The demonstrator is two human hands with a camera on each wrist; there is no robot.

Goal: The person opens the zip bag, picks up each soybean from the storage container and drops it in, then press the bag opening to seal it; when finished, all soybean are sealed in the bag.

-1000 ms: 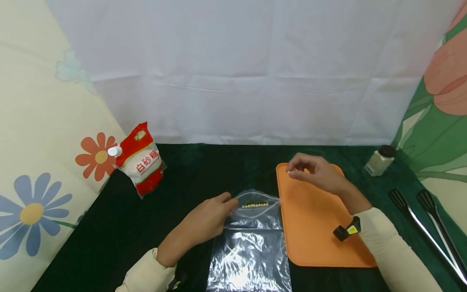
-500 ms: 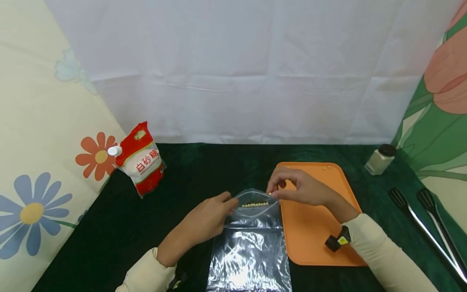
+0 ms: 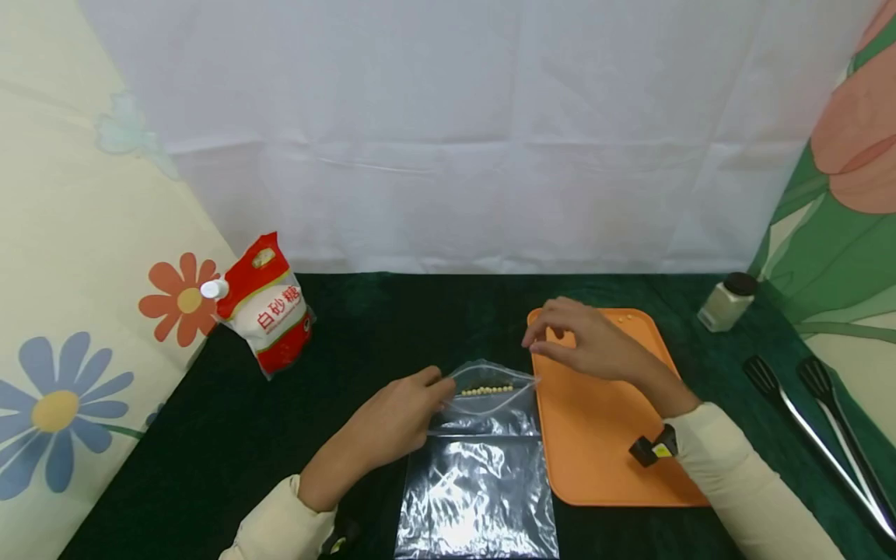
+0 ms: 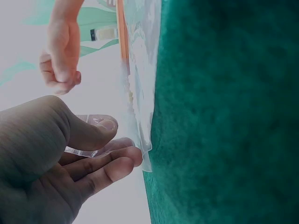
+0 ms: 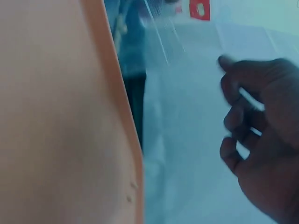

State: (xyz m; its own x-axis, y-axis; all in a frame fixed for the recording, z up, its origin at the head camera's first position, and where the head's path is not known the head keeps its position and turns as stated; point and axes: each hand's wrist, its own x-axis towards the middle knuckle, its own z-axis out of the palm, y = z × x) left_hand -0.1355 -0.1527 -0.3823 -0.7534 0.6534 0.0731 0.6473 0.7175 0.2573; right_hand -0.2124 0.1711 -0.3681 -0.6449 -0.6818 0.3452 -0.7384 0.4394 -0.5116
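Note:
A clear zip-lock bag [image 3: 476, 482] lies flat on the dark green cloth, its mouth gaping at the far end. My left hand [image 3: 399, 412] pinches the left edge of that mouth between thumb and fingers, as the left wrist view also shows. Inside the mouth sits a row of small round, pale yellow soybean-like pieces [image 3: 488, 390]. My right hand [image 3: 591, 342] is above the left side of the orange tray [image 3: 595, 443], just right of the bag's mouth. Its fingers are loosely bent, with nothing between them in the right wrist view.
Two loose yellow pieces [image 5: 131, 191] lie near the tray's far edge. A red and white sugar bag [image 3: 273, 311] with a white cap stands at the back left. To the right are a black-lidded jar [image 3: 728, 303] and long tongs [image 3: 812, 435] with slotted black heads.
My right hand carried a small yellow piece from over the tray left to the bag's mouth, let it go, then drew back right and away. My left hand has kept its hold.

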